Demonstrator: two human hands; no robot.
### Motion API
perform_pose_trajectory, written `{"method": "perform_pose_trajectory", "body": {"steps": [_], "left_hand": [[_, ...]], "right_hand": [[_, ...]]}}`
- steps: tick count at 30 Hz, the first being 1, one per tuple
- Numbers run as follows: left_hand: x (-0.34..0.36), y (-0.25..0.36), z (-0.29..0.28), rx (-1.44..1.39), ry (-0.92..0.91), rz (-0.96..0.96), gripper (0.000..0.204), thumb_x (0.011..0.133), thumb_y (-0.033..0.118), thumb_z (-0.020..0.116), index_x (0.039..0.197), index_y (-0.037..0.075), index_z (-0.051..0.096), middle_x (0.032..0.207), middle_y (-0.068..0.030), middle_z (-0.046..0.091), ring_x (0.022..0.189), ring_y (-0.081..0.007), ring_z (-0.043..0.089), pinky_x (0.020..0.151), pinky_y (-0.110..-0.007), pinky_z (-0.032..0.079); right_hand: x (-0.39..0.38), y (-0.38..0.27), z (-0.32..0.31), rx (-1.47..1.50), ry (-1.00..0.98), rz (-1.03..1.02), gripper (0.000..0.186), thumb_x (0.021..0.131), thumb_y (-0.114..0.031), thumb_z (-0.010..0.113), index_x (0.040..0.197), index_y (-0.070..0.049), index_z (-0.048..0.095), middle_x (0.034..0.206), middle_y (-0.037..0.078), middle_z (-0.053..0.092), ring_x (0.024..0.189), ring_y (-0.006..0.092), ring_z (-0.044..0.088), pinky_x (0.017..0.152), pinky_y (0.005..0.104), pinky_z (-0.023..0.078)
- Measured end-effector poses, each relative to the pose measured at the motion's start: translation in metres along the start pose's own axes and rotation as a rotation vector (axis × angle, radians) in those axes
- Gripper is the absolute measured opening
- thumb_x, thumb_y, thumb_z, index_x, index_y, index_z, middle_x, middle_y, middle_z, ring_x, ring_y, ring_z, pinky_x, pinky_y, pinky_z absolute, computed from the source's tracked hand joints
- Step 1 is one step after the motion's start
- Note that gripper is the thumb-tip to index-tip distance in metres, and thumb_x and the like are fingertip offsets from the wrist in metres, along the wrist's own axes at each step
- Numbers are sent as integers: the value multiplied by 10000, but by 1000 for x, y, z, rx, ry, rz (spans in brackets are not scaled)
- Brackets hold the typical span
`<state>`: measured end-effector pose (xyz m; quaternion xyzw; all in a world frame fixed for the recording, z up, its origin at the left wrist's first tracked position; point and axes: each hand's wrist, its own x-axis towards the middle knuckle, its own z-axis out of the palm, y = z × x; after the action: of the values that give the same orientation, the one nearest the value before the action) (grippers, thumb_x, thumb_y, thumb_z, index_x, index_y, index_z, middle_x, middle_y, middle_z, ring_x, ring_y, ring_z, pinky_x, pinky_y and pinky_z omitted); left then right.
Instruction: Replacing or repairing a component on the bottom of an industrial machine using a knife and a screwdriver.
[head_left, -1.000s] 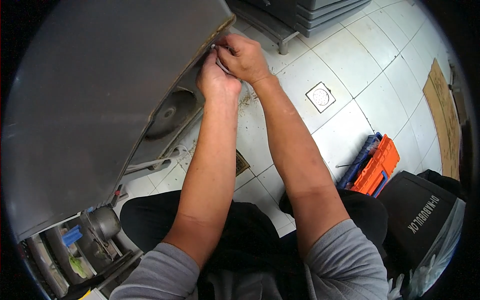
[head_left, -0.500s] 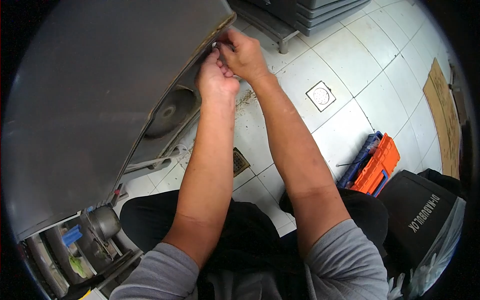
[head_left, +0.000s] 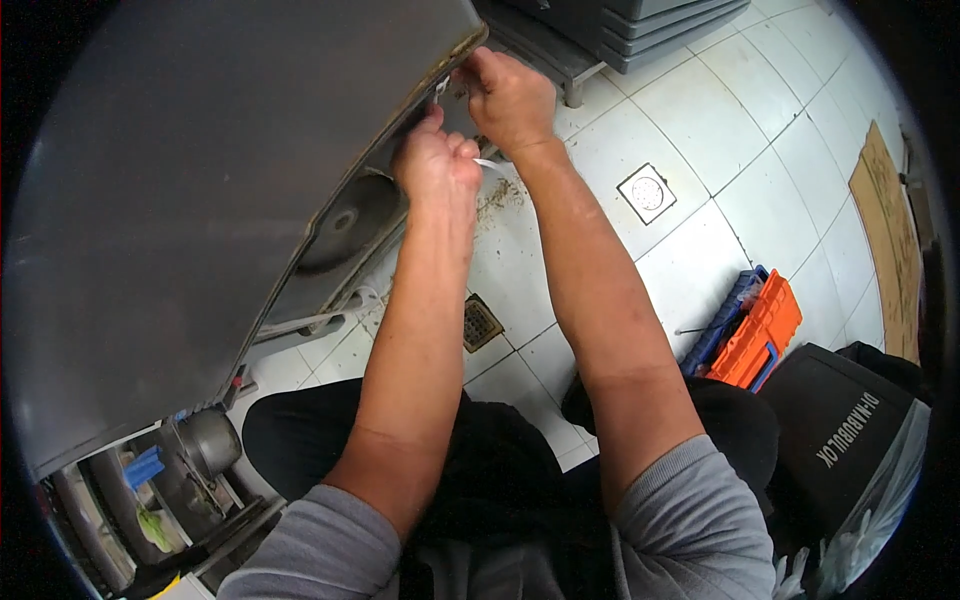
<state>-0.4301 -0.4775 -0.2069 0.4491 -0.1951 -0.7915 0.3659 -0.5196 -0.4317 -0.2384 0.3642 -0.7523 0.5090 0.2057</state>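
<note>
Along the rusty edge of a large grey metal panel, both hands work at a small white fitting. My left hand, palm up, has its fingers curled round a thin white strip that sticks out to the right. My right hand is closed at the edge just above and right of it; what its fingertips hold is hidden. Below, the recess under the panel shows a dark round metal part and a pale cable.
Stacked grey bins stand on a low metal rack ahead. The tiled floor has two drains, a cardboard sheet, an orange-and-blue plastic case and a black box at my right. Metal compartments sit at lower left.
My right hand has moved up and right, slightly apart from my left. My left fingertips have dropped a little below the white fitting, and the white strip shows beside that hand.
</note>
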Motion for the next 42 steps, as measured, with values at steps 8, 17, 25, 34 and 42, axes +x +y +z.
{"method": "perform_pose_trajectory", "body": {"steps": [8,17,25,34,42], "left_hand": [[0,-19,-6,105,-74,6,93,1002,149,564,1015,57,565,672,21,295,499,-115,269,444,-290,237],[31,-22,-9,581,-132,19,169,951,177,694,1088,94,640,1047,-32,610,876,-181,604,753,-357,492],[14,-44,-50,673,-218,-41,488,951,87,644,1401,91,456,1185,-95,609,942,-238,627,935,-438,461],[-20,-45,-67,679,-273,-96,492,953,55,614,1403,96,420,1273,-109,579,963,-259,616,906,-440,489],[-7,-9,-86,670,-259,-87,475,946,51,627,1384,100,448,1236,-104,570,1014,-261,605,889,-429,500]], "right_hand": [[-11,10,-9,182,-26,291,141,850,-224,737,879,-110,659,784,121,693,745,366,672,617,464,513],[34,71,-112,-495,-1079,2,377,829,-362,724,1082,-83,739,1138,166,710,1033,353,690,897,464,540],[-138,119,-358,-495,-1528,395,244,946,-234,527,1068,-93,683,1049,158,702,1023,330,663,910,481,499],[-209,108,-502,-1309,-1545,705,293,854,-108,612,1105,-142,758,1109,136,733,983,349,717,765,429,593],[-313,143,-481,-864,-1162,1305,221,855,-118,603,940,42,730,934,223,735,806,335,742,672,414,600]]}}
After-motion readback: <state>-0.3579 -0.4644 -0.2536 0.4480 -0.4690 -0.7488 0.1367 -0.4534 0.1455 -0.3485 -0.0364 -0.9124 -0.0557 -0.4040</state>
